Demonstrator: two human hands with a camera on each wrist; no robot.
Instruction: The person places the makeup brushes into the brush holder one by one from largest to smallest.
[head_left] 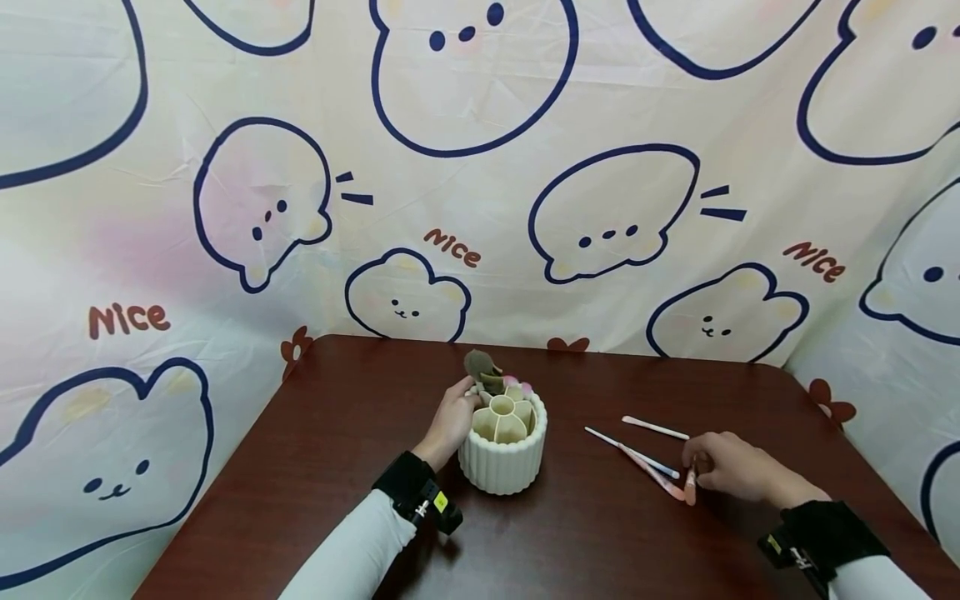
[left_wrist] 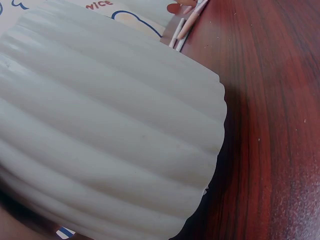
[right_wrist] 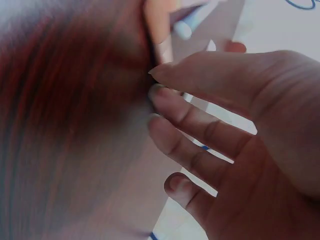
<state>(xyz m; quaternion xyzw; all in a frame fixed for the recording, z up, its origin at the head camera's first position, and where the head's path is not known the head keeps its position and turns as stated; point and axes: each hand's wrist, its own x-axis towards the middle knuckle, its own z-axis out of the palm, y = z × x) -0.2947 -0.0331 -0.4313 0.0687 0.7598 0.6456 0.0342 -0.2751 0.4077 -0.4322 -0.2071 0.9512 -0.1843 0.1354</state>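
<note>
A white, ribbed round pot [head_left: 501, 467] stands upright on the table, with a cream flower-shaped divider [head_left: 502, 408] inside. My left hand [head_left: 452, 417] grips the pot's left rim, beside a grey-green ornament [head_left: 482, 365] with pink bits. The pot's ribbed wall [left_wrist: 110, 120] fills most of the left wrist view and hides the left fingers. Over at the right, my right hand [head_left: 731, 467] pinches a slim peach-coloured stick [head_left: 690, 487] between thumb and forefinger. That stick [right_wrist: 159, 25] shows blurred at the fingertips in the right wrist view; the other fingers are loosely bent.
Left of my right hand lie a white stick [head_left: 654, 427], a pale blue-white stick [head_left: 637, 454] and a pink one [head_left: 656, 477], the last two crossing. Beyond the dark wooden table [head_left: 390, 383] hangs a patterned cloth [head_left: 495, 208], which also covers the sides.
</note>
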